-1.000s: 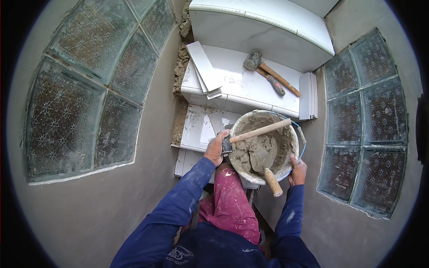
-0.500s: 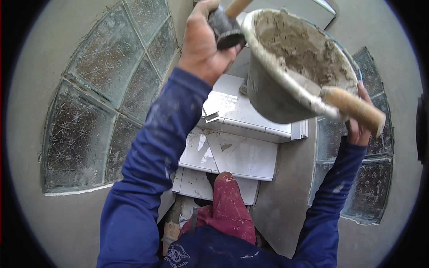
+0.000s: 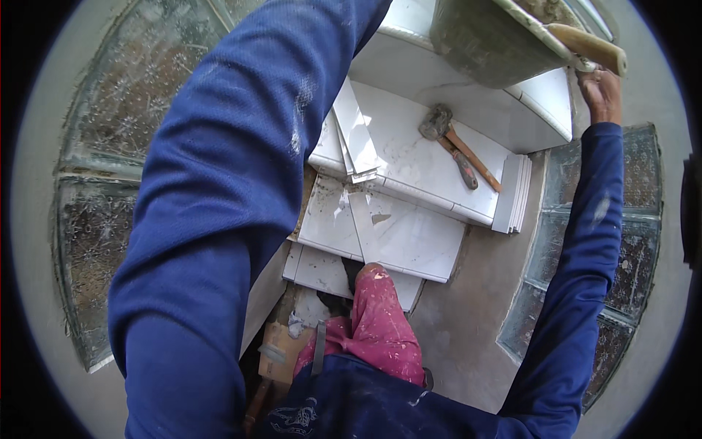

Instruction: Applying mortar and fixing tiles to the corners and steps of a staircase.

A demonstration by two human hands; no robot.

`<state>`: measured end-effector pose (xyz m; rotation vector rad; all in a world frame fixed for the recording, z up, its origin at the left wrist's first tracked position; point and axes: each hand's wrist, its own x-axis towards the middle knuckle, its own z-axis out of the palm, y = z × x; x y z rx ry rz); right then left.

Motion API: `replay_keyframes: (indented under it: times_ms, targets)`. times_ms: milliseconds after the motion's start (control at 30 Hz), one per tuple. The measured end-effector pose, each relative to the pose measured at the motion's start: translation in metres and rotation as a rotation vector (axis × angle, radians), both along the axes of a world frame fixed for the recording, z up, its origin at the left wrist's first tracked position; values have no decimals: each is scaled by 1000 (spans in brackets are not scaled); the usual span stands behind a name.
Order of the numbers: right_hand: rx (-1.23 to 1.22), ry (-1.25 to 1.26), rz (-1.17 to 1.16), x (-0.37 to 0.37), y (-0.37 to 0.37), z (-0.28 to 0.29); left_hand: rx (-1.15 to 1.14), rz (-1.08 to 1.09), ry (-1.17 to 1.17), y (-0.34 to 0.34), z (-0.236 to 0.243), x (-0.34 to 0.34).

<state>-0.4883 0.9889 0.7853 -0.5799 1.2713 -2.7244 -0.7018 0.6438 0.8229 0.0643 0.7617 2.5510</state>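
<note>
At the upper right, my right hand (image 3: 603,95) is closed on the rim of a grey bucket (image 3: 486,47) with mortar (image 3: 548,10) in it. The bucket is cut off by the top edge. A trowel's wooden handle (image 3: 591,48) sticks out over the rim, just above that hand. My left arm (image 3: 227,161) reaches up past the top edge, so the left hand and whatever it may hold are hidden. Below the bucket, a mortar-caked mallet (image 3: 472,157) lies on a white tiled step beside a second tool with a red and grey grip (image 3: 465,170).
White tiled steps (image 3: 417,234) climb away from me. Loose tile strips (image 3: 356,135) lie at the left of one step, and stacked tile pieces (image 3: 512,194) stand at its right end. Glass-block windows (image 3: 102,249) are set in both grey walls. My knee (image 3: 384,300) is at the lower steps.
My left hand, which held a dark-headed mallet, has gone up out of view. The bucket has moved up and right with my right hand, uncovering the tools on the step.
</note>
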Motion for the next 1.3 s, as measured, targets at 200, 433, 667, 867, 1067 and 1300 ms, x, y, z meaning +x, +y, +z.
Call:
replay_keyframes:
  times_ms: [200,433,667,867,1067,1300]
  targets:
    - [214,-287,-1087,8,-82,-6,-2,-44,178,-75,-36,42]
    - [1194,-451,-673,161,-301,-191,-416,120,-273,-253,-226,278]
    - [1801,-588,-357,217,-419,-472,-639,250,-705,-356,-382,418]
    - [1964,-99,-510,225,-378,-522,-675,336,-683,-373,-459,431]
    - [1916,271,-457,221,-324,-526,-927,126,-374,-357,-516,394]
    - [1894,289,-527,226,-314,-540,-1010,-151,-44,-336,-552,345]
